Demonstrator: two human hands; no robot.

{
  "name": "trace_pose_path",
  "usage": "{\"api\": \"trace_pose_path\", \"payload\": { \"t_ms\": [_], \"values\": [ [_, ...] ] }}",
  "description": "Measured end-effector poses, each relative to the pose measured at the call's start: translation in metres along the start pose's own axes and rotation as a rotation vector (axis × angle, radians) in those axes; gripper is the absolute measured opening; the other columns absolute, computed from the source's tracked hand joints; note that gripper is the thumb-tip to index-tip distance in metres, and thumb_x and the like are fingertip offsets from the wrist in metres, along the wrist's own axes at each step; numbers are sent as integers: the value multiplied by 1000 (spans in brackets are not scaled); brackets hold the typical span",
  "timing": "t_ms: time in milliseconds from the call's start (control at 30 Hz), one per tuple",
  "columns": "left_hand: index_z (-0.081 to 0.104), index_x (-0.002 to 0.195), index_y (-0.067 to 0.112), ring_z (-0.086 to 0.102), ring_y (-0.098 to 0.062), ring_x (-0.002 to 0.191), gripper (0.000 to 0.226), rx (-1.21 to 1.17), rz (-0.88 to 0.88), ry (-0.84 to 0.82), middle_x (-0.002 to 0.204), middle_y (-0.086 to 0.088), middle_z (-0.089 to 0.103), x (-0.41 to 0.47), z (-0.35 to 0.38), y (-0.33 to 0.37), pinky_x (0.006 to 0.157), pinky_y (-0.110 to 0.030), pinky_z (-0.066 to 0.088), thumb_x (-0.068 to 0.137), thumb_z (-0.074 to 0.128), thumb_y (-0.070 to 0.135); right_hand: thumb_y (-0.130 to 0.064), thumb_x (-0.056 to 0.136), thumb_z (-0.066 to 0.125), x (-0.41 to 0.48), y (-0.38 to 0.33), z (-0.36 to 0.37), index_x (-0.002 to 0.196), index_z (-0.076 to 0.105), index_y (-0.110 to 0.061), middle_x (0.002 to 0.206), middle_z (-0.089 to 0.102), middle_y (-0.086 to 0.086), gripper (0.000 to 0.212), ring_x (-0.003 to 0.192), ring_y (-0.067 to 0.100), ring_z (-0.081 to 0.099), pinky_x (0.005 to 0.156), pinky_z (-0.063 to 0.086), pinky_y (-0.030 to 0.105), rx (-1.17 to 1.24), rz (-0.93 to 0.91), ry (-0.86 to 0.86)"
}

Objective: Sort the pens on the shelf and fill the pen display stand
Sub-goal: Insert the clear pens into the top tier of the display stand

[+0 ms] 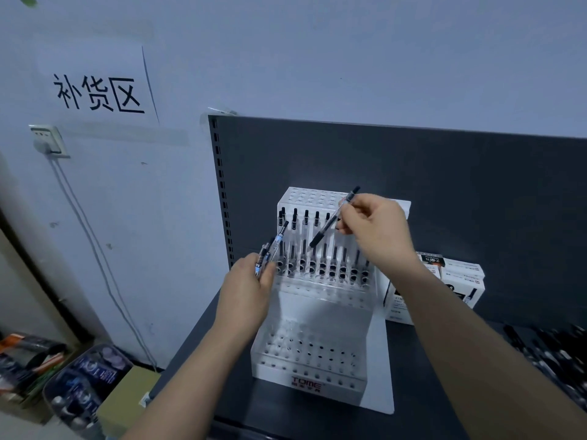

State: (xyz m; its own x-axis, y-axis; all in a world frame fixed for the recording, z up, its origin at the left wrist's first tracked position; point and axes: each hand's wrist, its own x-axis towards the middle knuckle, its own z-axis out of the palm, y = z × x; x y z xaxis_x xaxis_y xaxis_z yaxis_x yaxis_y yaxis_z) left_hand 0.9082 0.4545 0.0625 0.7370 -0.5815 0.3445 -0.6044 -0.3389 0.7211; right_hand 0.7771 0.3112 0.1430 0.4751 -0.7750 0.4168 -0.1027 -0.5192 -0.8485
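We reach both bare forearms forward. Our left hand (246, 282) sits lower, fingers curled closed around a small bundle, thumb side up. Our right hand (378, 228) is raised higher, fingertips (344, 214) pinched together, wrist bent.

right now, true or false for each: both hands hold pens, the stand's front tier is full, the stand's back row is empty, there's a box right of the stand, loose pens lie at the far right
1. Both hands hold pens: true; the right hand pinches one pen, the left hand a bunch of pens.
2. The front tier of the stand is full: false, its holes are empty.
3. The back row is empty: true.
4. A box sits right of the stand: true.
5. Loose pens lie far right: true.
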Motion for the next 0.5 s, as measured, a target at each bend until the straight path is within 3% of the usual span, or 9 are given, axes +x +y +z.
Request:
{"api": "trace_pose_path", "payload": {
  "t_ms": [133,300,400,500],
  "values": [
    [56,84,11,48,-19,73,21,33,-2,5,84,-4,53,2,3,-1,60,-28,26,94,55,29,-15,94,52,-3,3,13,74,60,-2,72,68,17,27,57,21,54,55,43,28,-255,-95,-70],
    [60,84,17,49,-14,75,15,29,18,2,90,-2,55,2,3,-4,63,-24,29,89,62,31,-14,91,49,4,1,23,74,61,4,73,69,17,27,67,33,63,66,54,42,-393,-135,-151],
    [57,85,23,51,-14,76,9,4,33,-2,89,0,57,-1,3,-3,65,-25,33,88,64,29,-13,91,46,6,-2,28,76,60,5,77,68,20,27,60,33,57,62,52,41,-467,-123,-183],
    [57,87,23,54,-16,77,10,4,37,-1,87,0,59,-1,5,-4,65,-28,37,88,65,29,-13,91,46,9,-3,34,76,62,3,77,69,17,27,67,35,65,63,54,40,-536,-89,-252]
  ]
}}
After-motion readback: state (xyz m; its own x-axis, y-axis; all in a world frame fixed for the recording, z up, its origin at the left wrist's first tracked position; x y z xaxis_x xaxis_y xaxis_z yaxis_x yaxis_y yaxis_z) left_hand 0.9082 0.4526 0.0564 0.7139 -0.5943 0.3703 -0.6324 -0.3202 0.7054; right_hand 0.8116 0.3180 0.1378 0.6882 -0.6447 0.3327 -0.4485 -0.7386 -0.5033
